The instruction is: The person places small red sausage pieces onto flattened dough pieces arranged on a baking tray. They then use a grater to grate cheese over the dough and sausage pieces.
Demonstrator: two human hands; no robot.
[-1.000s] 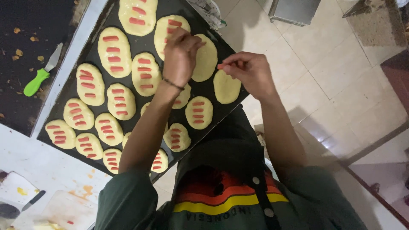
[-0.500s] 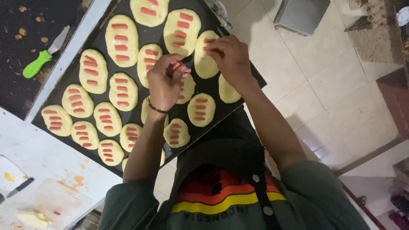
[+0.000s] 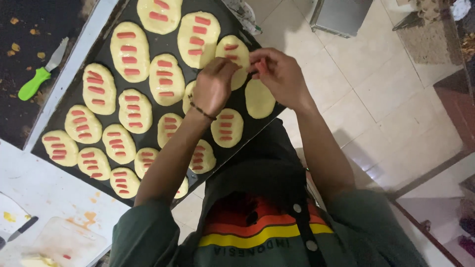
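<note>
Since half a second ago, both hands have been brought closer together over the far right part of the black rectangular baking tray (image 3: 163, 48), and the view has shifted slightly so that the tray sits lower and more to the right. The left hand (image 3: 213, 85), marked by a thin dark bracelet at the wrist, is held curled with its fingers bent downward over an oval pale-yellow dough piece (image 3: 234, 58) that already carries two red strips; whether anything is pinched beneath those fingers cannot be told. The right hand (image 3: 279, 76) is closed in a pinch at thumb and forefinger on a small red sausage strip (image 3: 259, 66), held just above the tray's right edge, beside that same dough piece. A plain oval dough piece without strips (image 3: 260, 98) lies directly below the right hand. The remaining oval dough pieces topped with rows of red strips (image 3: 129, 51) are spread in rows across the tray. To the left, a small knife with a bright green handle (image 3: 39, 78) is seen on a dark surface, and a white plastic cutting board (image 3: 64, 242) with orange smears lies on the white counter at the lower left.
</note>
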